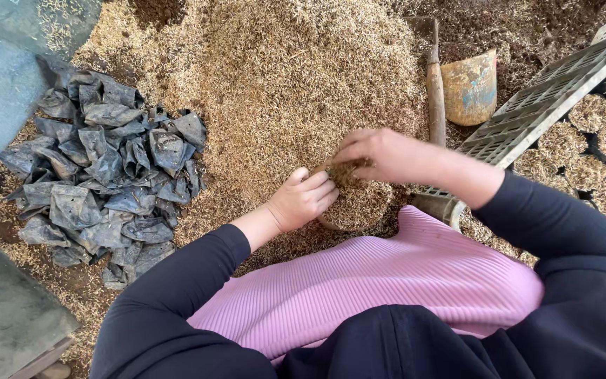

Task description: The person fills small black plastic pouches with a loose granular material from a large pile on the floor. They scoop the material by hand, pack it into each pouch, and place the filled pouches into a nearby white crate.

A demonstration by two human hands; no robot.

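Observation:
My left hand [301, 200] grips the rim of a small round pot [359, 207] brimful of tan husk, held just above my pink-clad lap. My right hand [380, 154] is over the pot's top, fingers pinched on a clump of husk [348, 170] that it presses onto the fill. Behind both hands spreads a big heap of the same husk [275, 77]. Most of the pot's wall is hidden by my hands and the fill.
A pile of crumpled dark plastic bags [106, 175] lies to the left. A wooden-handled scoop [468, 88] rests on the heap at the right. A grey slotted crate [548, 91] at far right holds several filled pots [587, 112].

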